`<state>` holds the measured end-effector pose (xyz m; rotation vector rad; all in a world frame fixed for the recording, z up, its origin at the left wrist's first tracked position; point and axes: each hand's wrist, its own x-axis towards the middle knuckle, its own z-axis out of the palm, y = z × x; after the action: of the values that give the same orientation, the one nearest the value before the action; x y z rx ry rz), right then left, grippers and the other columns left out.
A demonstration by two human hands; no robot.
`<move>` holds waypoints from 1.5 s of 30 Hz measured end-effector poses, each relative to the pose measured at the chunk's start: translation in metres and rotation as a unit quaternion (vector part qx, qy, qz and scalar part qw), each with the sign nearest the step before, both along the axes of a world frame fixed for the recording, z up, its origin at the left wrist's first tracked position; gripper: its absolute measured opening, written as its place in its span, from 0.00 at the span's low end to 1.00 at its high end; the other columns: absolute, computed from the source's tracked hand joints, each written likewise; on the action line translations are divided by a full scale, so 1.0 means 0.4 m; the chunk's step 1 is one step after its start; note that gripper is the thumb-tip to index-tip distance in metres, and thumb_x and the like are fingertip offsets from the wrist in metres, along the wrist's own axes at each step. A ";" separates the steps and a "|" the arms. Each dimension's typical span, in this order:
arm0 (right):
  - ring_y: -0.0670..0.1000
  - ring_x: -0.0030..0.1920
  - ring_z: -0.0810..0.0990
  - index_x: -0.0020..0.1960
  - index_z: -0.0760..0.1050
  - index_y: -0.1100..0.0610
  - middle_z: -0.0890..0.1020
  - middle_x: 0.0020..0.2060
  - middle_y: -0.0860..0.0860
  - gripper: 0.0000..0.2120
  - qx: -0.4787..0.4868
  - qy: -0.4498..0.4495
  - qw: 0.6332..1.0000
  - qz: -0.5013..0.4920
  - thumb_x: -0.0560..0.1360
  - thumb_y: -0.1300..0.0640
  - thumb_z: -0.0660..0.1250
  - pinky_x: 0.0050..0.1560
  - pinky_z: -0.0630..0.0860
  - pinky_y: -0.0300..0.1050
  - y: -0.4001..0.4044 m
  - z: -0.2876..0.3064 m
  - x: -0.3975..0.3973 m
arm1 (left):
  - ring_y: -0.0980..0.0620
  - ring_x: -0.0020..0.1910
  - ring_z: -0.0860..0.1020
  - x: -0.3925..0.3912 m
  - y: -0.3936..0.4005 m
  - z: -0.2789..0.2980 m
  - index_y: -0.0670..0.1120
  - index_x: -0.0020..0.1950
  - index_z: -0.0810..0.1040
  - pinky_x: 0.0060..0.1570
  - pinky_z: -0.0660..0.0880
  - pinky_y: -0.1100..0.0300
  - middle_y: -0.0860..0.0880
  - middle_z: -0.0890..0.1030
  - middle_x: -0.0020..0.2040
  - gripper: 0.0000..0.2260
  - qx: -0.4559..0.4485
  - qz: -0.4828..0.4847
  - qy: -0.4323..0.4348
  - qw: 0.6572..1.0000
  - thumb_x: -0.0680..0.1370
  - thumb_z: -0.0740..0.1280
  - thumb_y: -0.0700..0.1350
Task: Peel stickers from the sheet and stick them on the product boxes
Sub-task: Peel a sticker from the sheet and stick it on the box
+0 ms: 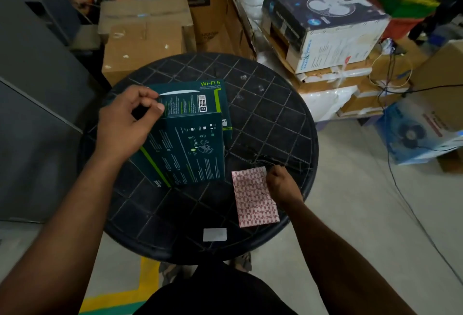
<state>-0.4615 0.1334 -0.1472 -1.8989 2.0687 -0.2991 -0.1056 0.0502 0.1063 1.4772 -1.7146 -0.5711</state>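
Two dark green product boxes lie on a round black table. The near box overlaps the far box, which is marked "Wi-Fi 5". My left hand is at the left edge of the boxes, thumb and forefinger curled together at the far box's edge; I cannot tell what they pinch. The red-and-white sticker sheet lies at the table's right front. My right hand has its fingertips curled at the sheet's upper right corner.
A small white label lies near the table's front edge. Cardboard cartons stand behind the table, and fan boxes are stacked to the right. Cables trail over the floor on the right. A grey cabinet is at left.
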 end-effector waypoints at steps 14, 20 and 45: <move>0.53 0.53 0.76 0.49 0.82 0.54 0.80 0.50 0.50 0.11 -0.045 0.197 0.950 0.239 0.68 0.60 0.78 0.54 0.79 0.51 -0.043 -0.012 0.012 | 0.73 0.51 0.76 0.006 -0.004 0.007 0.52 0.58 0.79 0.53 0.68 0.75 0.71 0.80 0.43 0.09 -0.001 -0.008 -0.027 1.000 0.78 0.72 0.48; 0.52 0.53 0.77 0.46 0.83 0.54 0.81 0.47 0.50 0.10 -0.053 0.192 0.930 0.309 0.66 0.62 0.77 0.55 0.79 0.48 -0.052 -0.008 0.020 | 0.67 0.53 0.78 0.015 -0.008 0.000 0.52 0.58 0.78 0.60 0.70 0.64 0.68 0.81 0.44 0.10 -0.006 -0.026 -0.019 0.999 0.78 0.72 0.47; 0.55 0.52 0.79 0.56 0.73 0.53 0.81 0.54 0.54 0.09 0.051 0.052 0.993 0.092 0.83 0.49 0.59 0.62 0.71 0.54 -0.073 0.030 0.009 | 0.57 0.59 0.80 0.018 -0.011 0.009 0.54 0.60 0.77 0.65 0.71 0.57 0.58 0.84 0.49 0.11 -0.005 -0.047 -0.023 0.999 0.78 0.71 0.49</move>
<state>-0.4579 0.1043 -0.1353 -2.0629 1.9139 -0.0503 -0.0985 0.0458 0.1099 1.4185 -1.8277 -0.5803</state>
